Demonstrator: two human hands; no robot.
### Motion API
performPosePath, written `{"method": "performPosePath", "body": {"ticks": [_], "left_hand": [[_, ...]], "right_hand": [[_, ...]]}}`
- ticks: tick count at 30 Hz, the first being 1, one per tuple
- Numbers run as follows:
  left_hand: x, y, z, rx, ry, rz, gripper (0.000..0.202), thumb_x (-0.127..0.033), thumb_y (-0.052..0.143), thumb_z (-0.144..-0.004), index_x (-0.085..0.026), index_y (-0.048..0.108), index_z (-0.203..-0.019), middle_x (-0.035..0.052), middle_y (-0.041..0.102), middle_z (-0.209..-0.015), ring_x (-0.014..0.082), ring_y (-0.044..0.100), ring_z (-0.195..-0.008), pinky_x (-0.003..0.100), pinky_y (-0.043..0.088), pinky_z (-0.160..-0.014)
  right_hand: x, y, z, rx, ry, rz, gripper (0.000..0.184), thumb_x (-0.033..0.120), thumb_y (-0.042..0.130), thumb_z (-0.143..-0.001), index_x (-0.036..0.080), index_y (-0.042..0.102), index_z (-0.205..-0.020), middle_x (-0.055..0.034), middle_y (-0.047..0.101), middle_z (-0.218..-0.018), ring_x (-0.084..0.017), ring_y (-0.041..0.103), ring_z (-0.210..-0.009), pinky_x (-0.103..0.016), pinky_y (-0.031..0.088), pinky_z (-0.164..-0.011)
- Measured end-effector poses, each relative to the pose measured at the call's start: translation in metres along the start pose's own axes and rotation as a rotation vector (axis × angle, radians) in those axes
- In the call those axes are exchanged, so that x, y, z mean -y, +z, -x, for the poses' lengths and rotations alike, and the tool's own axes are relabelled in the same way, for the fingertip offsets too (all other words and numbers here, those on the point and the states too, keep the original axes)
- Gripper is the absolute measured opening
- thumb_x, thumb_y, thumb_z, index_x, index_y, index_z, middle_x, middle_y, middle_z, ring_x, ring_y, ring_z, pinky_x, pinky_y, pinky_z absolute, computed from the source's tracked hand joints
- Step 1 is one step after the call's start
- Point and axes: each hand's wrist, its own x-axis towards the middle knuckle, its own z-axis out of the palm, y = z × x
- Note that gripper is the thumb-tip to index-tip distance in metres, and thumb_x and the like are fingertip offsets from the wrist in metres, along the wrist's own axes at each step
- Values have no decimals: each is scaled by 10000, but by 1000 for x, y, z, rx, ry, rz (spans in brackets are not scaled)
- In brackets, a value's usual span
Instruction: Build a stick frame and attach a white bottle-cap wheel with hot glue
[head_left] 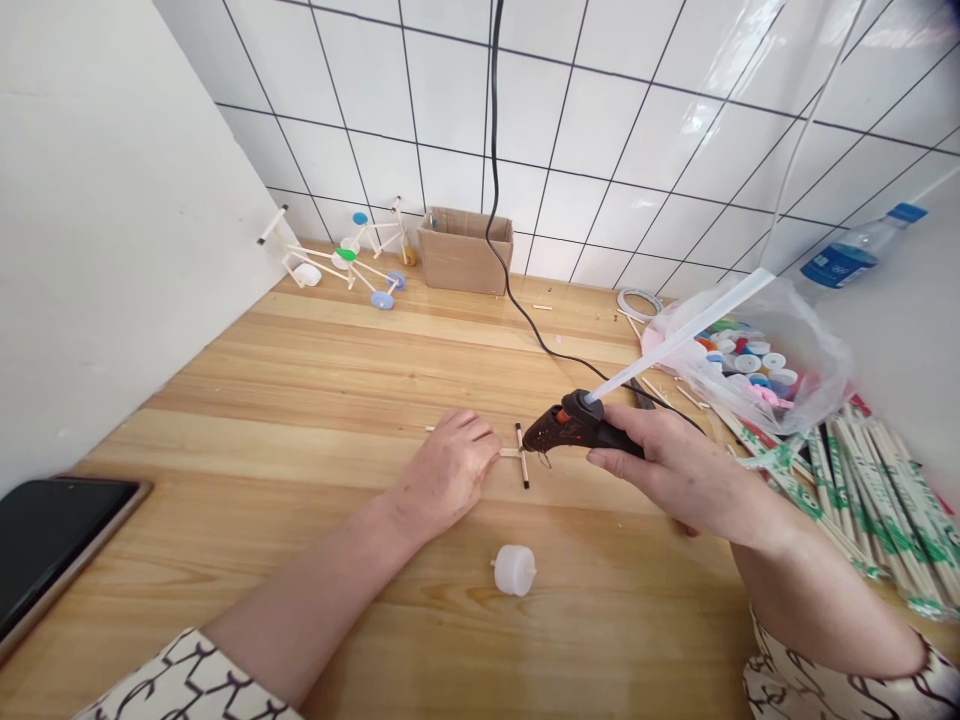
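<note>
Holds a black plastic glue gun (564, 428) in the right hand (679, 465) at a T-shaped, black-ended wooden stick frame (524, 470) and covers part of it with the left hand (451, 468), between a white plastic cylinder (514, 570) toward the wooden tabletop's (315, 365) near edge and a brown cardboard box (463, 260) at the far edge.

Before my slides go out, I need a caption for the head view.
Right hand points a glue gun at a small stick frame held by the left hand.
</note>
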Motion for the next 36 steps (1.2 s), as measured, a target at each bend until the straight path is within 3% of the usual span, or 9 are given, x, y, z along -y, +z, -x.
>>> {"method": "performPosePath", "body": {"ticks": [13,26,36], "left_hand": [[1,1,0,9,-2,-11,246,-79,431,-847,-157,563,-654,58,587,-707,189,485,-740,324,424,-681],[0,1,1,11,-9,-9,246,-83,428,-850,-162,557,-656,56,587,-704,188,487,-736,324,422,-677],[0,0,0,11,-5,-4,240,-77,430,-843,-157,558,-657,60,591,-706,190,487,-738,329,427,-678]], "right_hand": [[0,-1,-1,58,18,-15,225,291,461,-862,200,606,-1009,-25,641,-749,-195,586,-690,-289,423,-612],[2,1,-1,24,25,16,233,272,483,-851,213,620,-1030,-48,674,-784,-223,632,-745,-307,460,-684],[-1,-1,0,11,19,19,212,287,504,-835,214,632,-988,-40,665,-738,-216,623,-710,-291,451,-643]]}}
